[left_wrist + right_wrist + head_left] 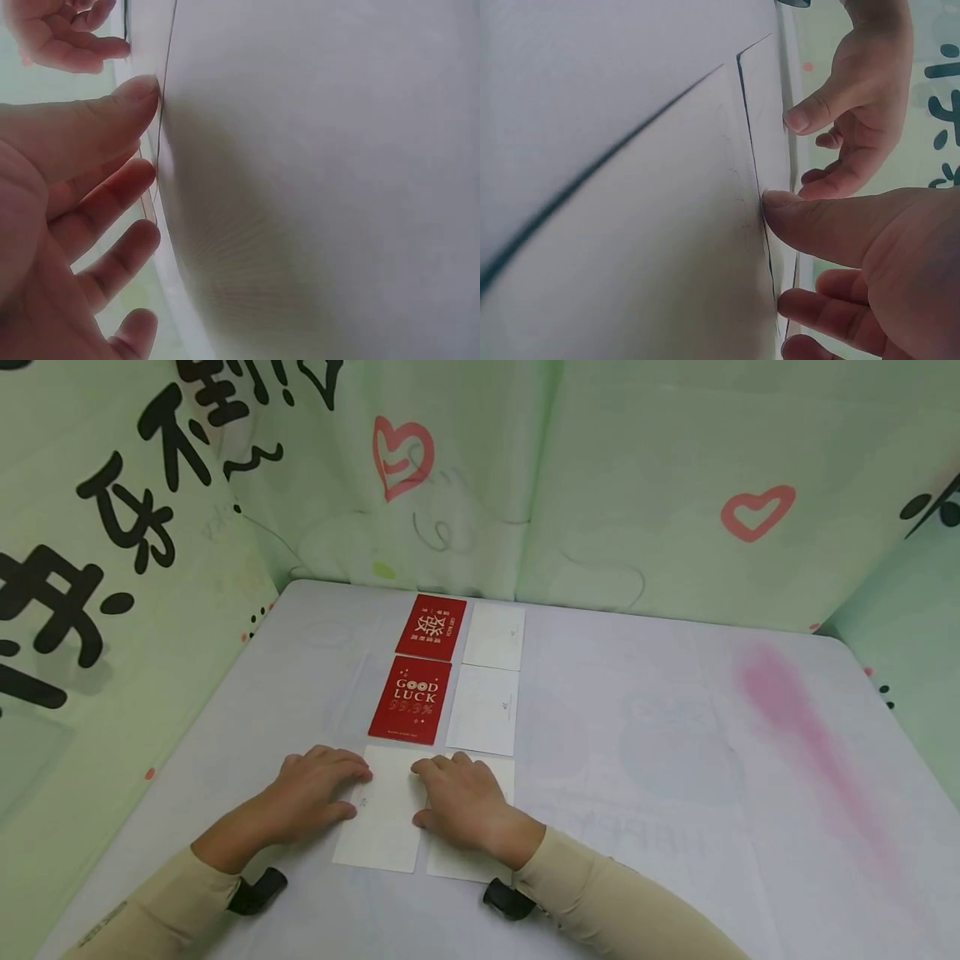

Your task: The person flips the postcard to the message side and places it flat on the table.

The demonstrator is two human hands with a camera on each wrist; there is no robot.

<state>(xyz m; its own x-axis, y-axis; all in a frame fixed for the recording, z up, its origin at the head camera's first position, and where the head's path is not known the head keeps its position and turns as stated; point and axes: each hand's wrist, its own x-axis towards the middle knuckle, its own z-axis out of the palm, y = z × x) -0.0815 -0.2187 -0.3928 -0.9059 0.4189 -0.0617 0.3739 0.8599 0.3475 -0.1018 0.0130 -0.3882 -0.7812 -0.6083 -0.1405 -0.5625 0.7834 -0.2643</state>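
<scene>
Two white cards lie side by side at the front of the card layout: a left one (382, 835) and a right one (457, 866). My left hand (315, 797) touches the left edge of the left card, its thumb and fingers spread along that edge. Across from it, my right hand (465, 802) reaches over the right card, with thumb and fingertips at the left card's right edge. In the right wrist view, the right thumb (802, 217) meets the narrow gap between the cards. The left wrist view shows the left fingertips (135, 180) relaxed at the card's thin edge.
Behind them lie a red "GOOD LUCK" card (411, 727), another red card (431, 647) and two white cards, one nearer (480, 718) and one farther (491, 635). The white-covered table (637, 860) meets green curtains (637, 485) at the back and sides.
</scene>
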